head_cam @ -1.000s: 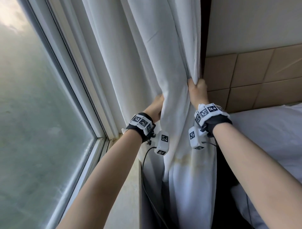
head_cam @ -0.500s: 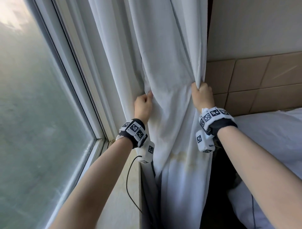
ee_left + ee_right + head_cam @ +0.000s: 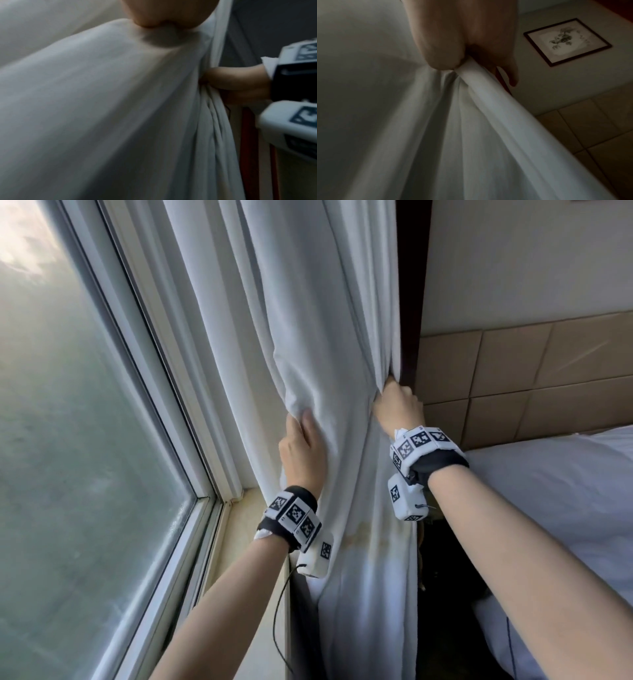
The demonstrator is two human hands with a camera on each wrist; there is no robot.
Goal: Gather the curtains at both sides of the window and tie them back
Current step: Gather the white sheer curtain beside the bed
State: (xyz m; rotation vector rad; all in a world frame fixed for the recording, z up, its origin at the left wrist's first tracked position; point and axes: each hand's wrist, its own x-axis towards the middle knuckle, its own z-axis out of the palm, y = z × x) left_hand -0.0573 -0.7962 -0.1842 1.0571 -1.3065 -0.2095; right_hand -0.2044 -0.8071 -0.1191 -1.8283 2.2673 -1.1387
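A white curtain (image 3: 325, 337) hangs at the right side of the window, drawn into loose folds. My left hand (image 3: 301, 440) grips its left side, fingers curled into a fold; the left wrist view shows the cloth (image 3: 120, 108) bunched under that hand (image 3: 163, 13). My right hand (image 3: 397, 402) grips the curtain's right edge a little higher, beside the dark wall strip. In the right wrist view the thumb and fingers of this hand (image 3: 462, 40) pinch a rolled edge of the fabric (image 3: 488, 121). The right hand (image 3: 240, 83) also shows from the left wrist. No tie-back is visible.
The window glass (image 3: 85, 440) and its white frame (image 3: 191, 392) fill the left, above a pale sill (image 3: 239, 542). A bed with white sheets (image 3: 565, 491) stands close on the right, below tan wall panels (image 3: 513, 371). A framed picture (image 3: 566, 42) hangs on the wall.
My left hand came out from the middle fold and took hold of the curtain's left side. The right hand kept its grip on the right edge, and the hands now sit slightly closer together.
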